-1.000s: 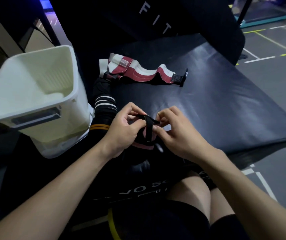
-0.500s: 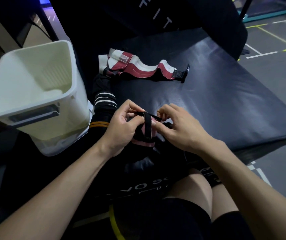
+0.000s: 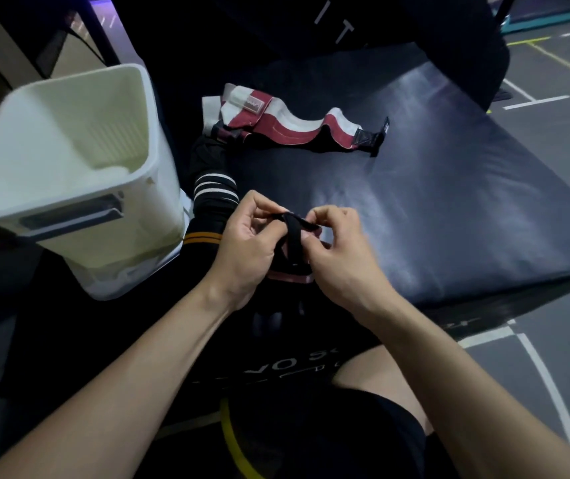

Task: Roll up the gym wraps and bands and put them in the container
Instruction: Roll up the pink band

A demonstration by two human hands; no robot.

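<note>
Between both hands sits a rolled red-and-white wrap [image 3: 289, 275] with a black strap [image 3: 293, 236] looped over its top. My left hand [image 3: 245, 247] grips the roll from the left and pinches the strap. My right hand [image 3: 340, 252] pinches the strap's other end from the right. A second red-and-white wrap [image 3: 287, 124] lies unrolled farther back on the dark mat [image 3: 449, 202]. A black wrap with white and orange stripes [image 3: 211, 195] lies beside the white container [image 3: 65, 188], which stands at the left, tilted, and looks empty.
The mat's right and front edges drop to a grey floor with painted lines [image 3: 553, 357]. A dark padded upright with white letters [image 3: 345, 25] rises behind the mat. My bare knee [image 3: 373, 371] is below the hands.
The hands stay at the roll and shift the strap slightly over its top; the view has tilted a little, so everything sits somewhat lower in frame.
</note>
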